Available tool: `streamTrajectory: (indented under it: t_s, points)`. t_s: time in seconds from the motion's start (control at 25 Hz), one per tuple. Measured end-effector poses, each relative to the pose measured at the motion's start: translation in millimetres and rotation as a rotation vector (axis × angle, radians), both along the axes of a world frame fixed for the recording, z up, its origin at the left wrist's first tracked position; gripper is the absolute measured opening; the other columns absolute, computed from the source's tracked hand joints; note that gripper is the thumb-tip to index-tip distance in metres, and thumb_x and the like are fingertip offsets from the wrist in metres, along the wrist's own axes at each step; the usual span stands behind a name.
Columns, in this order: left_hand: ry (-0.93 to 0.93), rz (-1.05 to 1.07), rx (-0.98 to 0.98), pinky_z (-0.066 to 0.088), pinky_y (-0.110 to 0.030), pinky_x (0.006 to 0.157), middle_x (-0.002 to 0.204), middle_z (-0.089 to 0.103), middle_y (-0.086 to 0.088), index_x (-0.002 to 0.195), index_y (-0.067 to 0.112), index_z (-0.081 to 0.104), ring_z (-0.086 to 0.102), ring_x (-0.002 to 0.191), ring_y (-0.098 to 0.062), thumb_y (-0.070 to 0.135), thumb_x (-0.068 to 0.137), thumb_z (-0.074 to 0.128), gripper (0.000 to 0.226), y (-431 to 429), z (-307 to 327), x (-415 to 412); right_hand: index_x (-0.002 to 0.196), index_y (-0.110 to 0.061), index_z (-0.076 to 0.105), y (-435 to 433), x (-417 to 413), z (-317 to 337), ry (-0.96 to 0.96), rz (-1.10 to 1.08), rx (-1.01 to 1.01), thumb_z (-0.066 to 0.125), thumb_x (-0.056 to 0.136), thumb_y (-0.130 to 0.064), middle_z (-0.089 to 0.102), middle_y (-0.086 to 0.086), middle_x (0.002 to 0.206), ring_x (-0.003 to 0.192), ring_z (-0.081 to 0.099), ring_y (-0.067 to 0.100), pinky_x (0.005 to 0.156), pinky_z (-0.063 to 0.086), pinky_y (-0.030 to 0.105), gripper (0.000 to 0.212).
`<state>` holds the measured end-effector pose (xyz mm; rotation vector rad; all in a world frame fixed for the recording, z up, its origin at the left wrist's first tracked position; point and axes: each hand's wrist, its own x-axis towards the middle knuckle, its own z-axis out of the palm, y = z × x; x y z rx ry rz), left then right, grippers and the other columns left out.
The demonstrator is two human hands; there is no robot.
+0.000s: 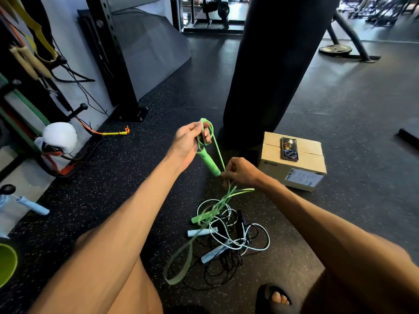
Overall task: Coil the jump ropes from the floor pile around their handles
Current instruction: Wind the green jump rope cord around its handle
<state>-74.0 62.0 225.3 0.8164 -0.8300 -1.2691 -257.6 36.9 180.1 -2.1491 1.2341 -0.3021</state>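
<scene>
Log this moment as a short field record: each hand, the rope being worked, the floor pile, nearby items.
left hand: grips loops of the green jump rope at the top of its green handle
right hand: pinches the green cord just below that handle
floor pile: second green handle, light blue handles, black rope, all tangled
nearby: cardboard box with a phone on top
</scene>
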Motion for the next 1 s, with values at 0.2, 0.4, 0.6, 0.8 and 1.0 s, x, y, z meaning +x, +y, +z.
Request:
streamTrajectory:
  t_s: [0.2, 0.4, 0.6, 0.8, 1.0]
  points:
    - [-0.467, 0.255, -0.056, 0.05, -0.021, 0.06, 0.064, 0.059, -0.008, 0.09, -0.001, 0.062, 0.059, 0.052, -0.011, 0.008, 0.101, 0.045, 0.022, -4, -8, -8, 0.083, -0.01, 0.058, 9, 11, 0, -0.079, 0.097, -0.072, 0.059, 0.094, -0.013, 0.068, 0.007, 0.068, 0.056, 0.062, 0.015, 0.056, 0.05, 0.029, 0.011]
    - [-0.832, 0.318, -0.088, 0.052, -0.023, 0.061, 0.063, 0.066, -0.007, 0.085, -0.003, 0.065, 0.062, 0.053, -0.012, 0.008, 0.097, 0.052, 0.021, -4, -18, -15, 0.086, -0.014, 0.061, 8, 15, 9, -0.099, 0.227, -0.215, 0.049, 0.099, -0.015, 0.058, -0.006, 0.071, 0.06, 0.052, 0.009, 0.064, 0.043, 0.03, 0.017]
    - [-1.298, 0.206, -0.047, 0.04, -0.029, 0.06, 0.073, 0.069, -0.008, 0.073, 0.007, 0.065, 0.062, 0.064, -0.016, 0.015, 0.093, 0.058, 0.023, -1, -27, -14, 0.087, -0.011, 0.061, -1, 4, 21, -0.164, 0.226, -0.372, 0.049, 0.1, -0.017, 0.06, -0.002, 0.077, 0.069, 0.056, 0.016, 0.068, 0.045, 0.036, 0.019]
    - [-1.476, -0.032, 0.146, 0.036, -0.031, 0.058, 0.063, 0.06, -0.002, 0.057, 0.019, 0.054, 0.057, 0.064, -0.018, 0.018, 0.097, 0.048, 0.041, 2, -18, -20, 0.089, -0.011, 0.059, -2, 2, 26, -0.189, 0.083, -0.434, 0.055, 0.097, -0.028, 0.069, 0.006, 0.081, 0.075, 0.065, 0.027, 0.066, 0.051, 0.047, 0.019]
    - [-1.012, -0.204, 0.264, 0.028, -0.024, 0.044, 0.043, 0.041, 0.007, 0.054, 0.016, 0.046, 0.035, 0.035, -0.006, 0.03, 0.101, 0.044, 0.049, 3, -15, -22, 0.098, -0.004, 0.054, 1, 3, 33, -0.313, -0.04, -0.307, 0.044, 0.103, -0.026, 0.063, 0.003, 0.085, 0.08, 0.062, 0.025, 0.072, 0.049, 0.044, 0.025]
